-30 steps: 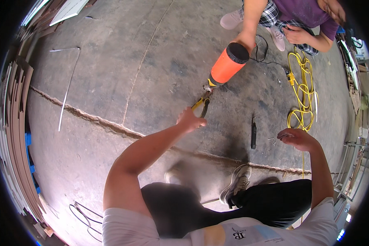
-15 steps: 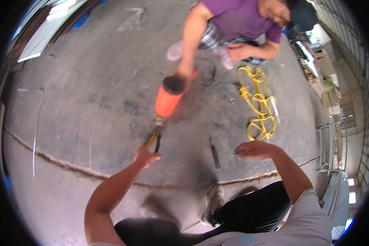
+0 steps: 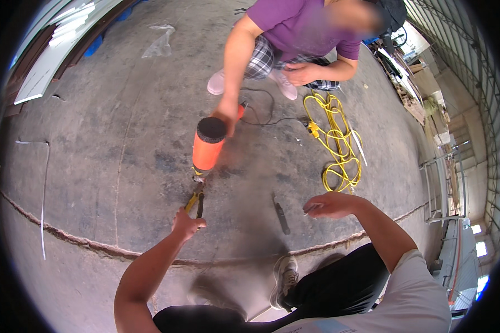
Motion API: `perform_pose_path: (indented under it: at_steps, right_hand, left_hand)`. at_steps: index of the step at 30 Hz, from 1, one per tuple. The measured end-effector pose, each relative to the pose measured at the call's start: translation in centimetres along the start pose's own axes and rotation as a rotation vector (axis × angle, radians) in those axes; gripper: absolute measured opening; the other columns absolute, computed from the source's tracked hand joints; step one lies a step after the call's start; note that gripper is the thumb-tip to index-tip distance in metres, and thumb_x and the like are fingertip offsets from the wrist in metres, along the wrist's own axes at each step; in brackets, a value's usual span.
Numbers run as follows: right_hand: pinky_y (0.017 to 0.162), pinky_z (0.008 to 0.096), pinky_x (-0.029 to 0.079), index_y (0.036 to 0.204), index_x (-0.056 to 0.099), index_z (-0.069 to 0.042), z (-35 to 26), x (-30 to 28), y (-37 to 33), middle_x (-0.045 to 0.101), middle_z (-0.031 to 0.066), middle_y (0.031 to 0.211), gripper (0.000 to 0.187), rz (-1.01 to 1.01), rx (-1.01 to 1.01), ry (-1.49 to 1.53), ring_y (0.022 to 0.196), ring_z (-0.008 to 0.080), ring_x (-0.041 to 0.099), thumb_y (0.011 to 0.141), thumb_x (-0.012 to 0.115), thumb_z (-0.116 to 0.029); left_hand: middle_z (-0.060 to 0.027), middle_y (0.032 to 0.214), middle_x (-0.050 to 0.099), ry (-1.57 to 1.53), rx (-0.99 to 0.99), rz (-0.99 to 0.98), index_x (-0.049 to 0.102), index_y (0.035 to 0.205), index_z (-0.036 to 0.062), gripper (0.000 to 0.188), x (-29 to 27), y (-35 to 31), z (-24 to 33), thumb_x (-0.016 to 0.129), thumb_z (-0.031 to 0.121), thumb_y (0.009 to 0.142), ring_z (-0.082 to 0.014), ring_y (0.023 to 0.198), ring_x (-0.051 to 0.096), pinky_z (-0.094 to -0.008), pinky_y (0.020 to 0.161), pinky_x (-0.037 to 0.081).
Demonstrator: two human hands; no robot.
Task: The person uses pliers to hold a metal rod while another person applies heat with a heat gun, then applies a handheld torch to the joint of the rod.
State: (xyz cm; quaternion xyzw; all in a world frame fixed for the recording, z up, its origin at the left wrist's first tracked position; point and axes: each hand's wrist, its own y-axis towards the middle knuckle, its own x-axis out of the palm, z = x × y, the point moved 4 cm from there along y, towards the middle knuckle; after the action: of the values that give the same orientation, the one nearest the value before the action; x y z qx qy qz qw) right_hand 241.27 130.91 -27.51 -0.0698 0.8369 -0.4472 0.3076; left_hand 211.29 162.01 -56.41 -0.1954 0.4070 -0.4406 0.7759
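Pliers (image 3: 199, 192): one pair. Orange power tool (image 3: 207, 153): one. Dark slim tool (image 3: 281, 215): one. Yellow cord bundle (image 3: 339, 134): one. Co-worker (image 3: 291, 33): one. Pink shoes (image 3: 216, 82): two. Clear plastic sheet (image 3: 160, 44): one.

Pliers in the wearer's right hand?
No, the yellow-and-black pliers are gripped in the wearer's left hand.

On grey floor (image 3: 155, 144): yellow cord (image 3: 336, 134); dark tool (image 3: 281, 217)

Stained grey concrete floor (image 3: 83, 158), long rough crack (image 3: 82, 240), ribbed wall (image 3: 475, 69), bright windows (image 3: 481, 248)
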Motion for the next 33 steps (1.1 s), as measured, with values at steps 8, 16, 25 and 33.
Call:
perform_pose_path:
  at_steps: [8,16,25,33]
  right_hand:
    - [0.101,0.0377,0.05,0.137,0.064,-0.013,-0.5,-1.0,0.3,0.071,0.0078,0.129,0.044,0.033,0.088,-0.044,0.119,0.0237,0.066,0.103,0.063,-0.042]
    - [0.1,0.0383,0.05,0.135,0.064,-0.013,-0.3,-0.9,0.0,0.072,0.0085,0.124,0.044,0.019,-0.007,-0.089,0.117,0.0241,0.066,0.104,0.062,-0.044]
    - [0.098,0.0377,0.051,0.133,0.064,-0.012,0.4,-0.1,-0.2,0.072,0.0075,0.121,0.04,0.046,-0.009,-0.03,0.113,0.0231,0.067,0.105,0.063,-0.041]
    - [0.099,0.0367,0.05,0.136,0.063,-0.012,0.6,0.0,-0.6,0.071,0.0075,0.127,0.043,-0.002,0.044,0.064,0.116,0.0215,0.066,0.104,0.062,-0.041]
  left_hand:
    - [-0.0283,0.14,0.056,-0.027,-0.014,-0.038,0.045,0.145,-0.0055,0.107,-0.6,-0.1,0.3,0.088,0.04,0.058,-0.0421,0.133,0.054,-0.0462,0.109,0.047]
    - [-0.0262,0.138,0.058,-0.04,-0.093,-0.033,0.047,0.141,-0.0052,0.104,-1.4,-0.3,0.6,0.09,0.038,0.056,-0.0411,0.131,0.055,-0.0456,0.106,0.049]
    - [-0.0261,0.139,0.057,0.021,-0.041,0.003,0.048,0.141,-0.0038,0.103,-1.1,-0.2,-0.2,0.088,0.039,0.056,-0.0407,0.132,0.055,-0.0467,0.107,0.048]
    - [-0.0252,0.14,0.057,0.073,-0.036,-0.004,0.047,0.143,-0.0033,0.105,-1.8,-0.8,1.2,0.087,0.04,0.056,-0.0399,0.132,0.054,-0.0464,0.108,0.046]
